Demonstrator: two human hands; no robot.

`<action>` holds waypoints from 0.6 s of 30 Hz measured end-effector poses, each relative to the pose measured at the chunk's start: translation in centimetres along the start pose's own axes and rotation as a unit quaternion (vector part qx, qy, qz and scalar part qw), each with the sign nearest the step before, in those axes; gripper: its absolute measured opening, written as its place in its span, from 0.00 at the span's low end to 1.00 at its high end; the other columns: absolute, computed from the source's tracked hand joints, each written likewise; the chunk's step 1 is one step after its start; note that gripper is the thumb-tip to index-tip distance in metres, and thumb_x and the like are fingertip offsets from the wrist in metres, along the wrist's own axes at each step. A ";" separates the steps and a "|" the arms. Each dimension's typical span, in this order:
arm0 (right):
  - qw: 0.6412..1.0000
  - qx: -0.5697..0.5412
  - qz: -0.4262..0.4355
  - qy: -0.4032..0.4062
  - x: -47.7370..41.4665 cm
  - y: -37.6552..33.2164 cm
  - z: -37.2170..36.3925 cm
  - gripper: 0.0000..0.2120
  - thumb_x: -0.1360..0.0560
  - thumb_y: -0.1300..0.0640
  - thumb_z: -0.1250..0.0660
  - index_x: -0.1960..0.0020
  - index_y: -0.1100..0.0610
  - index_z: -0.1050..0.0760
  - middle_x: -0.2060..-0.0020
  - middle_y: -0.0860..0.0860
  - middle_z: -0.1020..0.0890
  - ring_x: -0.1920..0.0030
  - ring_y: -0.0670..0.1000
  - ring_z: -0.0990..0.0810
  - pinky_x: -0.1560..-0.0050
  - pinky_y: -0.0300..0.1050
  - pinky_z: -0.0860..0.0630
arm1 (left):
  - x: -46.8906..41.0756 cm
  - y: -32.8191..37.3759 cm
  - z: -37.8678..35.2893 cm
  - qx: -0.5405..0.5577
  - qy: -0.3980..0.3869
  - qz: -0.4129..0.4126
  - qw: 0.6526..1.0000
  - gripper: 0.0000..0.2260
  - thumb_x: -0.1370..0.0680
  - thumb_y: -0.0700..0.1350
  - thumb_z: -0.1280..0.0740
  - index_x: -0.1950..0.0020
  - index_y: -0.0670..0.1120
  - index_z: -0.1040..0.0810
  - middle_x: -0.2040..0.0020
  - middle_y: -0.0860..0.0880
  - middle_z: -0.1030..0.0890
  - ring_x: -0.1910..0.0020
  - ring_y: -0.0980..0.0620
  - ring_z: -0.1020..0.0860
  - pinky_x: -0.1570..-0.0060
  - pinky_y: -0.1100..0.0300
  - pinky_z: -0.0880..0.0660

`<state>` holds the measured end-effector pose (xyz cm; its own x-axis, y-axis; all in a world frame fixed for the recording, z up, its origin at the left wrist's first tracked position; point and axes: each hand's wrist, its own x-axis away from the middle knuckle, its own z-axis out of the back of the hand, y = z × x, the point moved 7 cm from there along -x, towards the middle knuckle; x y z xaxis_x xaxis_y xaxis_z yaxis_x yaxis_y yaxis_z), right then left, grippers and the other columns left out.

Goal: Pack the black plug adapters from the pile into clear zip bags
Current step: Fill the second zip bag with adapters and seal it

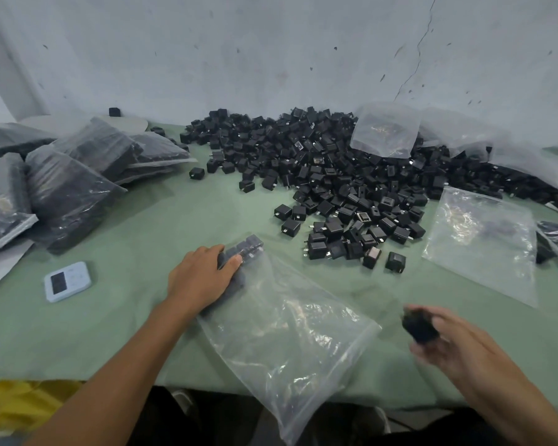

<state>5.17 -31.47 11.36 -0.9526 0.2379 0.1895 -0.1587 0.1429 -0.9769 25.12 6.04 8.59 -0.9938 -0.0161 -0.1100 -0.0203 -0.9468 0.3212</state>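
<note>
Left hand [203, 275] lies at ten o'clock of the bag [287, 333], thumb and fingers bent round a short row [244, 246] of black adapters at the bag's far end. Whether it grips through the film or from inside, I cannot tell. Right hand [458, 346], at four o'clock on the table [126, 317], has its fingers curled round one adapter [419, 326], a blurred black lump held just off the bag's right edge and apart from it.

The bag is thin clear plastic, crinkled and glossy, slanting toward six o'clock, where it hangs over the table edge.

The pile [335, 175] spreads from twelve to two o'clock. It is made of small matte black cubes with squared corners, some showing metal prongs and some a pale label too small to read. A spare bag [484, 243] lies flat at three o'clock, just beside the pile.

Full bags [71, 188], bulging and dark through hazy film, are stacked at nine to ten o'clock. Near them, at eight o'clock, sits a pale blue device [67, 281] with rounded corners and a dark screen, its markings unreadable.

The table cover is dull green. The wall [271, 53] behind is grey, pitted and cracked.
</note>
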 end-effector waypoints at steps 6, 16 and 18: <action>0.968 -0.063 -0.190 -0.149 7.8 5.1 -4.2 0.14 0.23 0.53 0.33 0.39 0.54 0.19 0.56 0.72 0.21 0.62 0.64 0.21 0.65 0.48 0.24 | 0.0 0.1 0.1 0.004 0.001 -0.002 1.000 0.25 0.21 0.68 0.47 0.40 0.52 0.24 0.43 0.52 0.21 0.43 0.47 0.25 0.55 0.54 0.36; 0.952 -0.210 -0.173 -0.139 0.9 4.0 -16.3 0.15 0.21 0.69 0.37 0.36 0.62 0.23 0.42 0.63 0.18 0.45 0.60 0.16 0.49 0.50 0.17 | 0.1 0.1 0.3 0.010 -0.001 -0.009 1.000 0.24 0.21 0.68 0.48 0.42 0.52 0.24 0.45 0.53 0.21 0.44 0.48 0.24 0.56 0.54 0.35; 0.951 -0.210 -0.194 -0.120 -0.9 4.3 -17.9 0.18 0.20 0.71 0.40 0.32 0.62 0.27 0.42 0.62 0.19 0.42 0.59 0.18 0.40 0.53 0.20 | 0.1 0.1 0.2 0.009 -0.004 -0.008 1.000 0.24 0.21 0.68 0.47 0.41 0.52 0.24 0.44 0.53 0.22 0.42 0.47 0.25 0.55 0.54 0.35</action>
<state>10.03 -13.87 8.77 -0.8831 -0.1308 0.4505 -0.4412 0.5577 -0.7030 25.03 6.00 8.81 -0.9942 0.0019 -0.1074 -0.0381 -0.9410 0.3362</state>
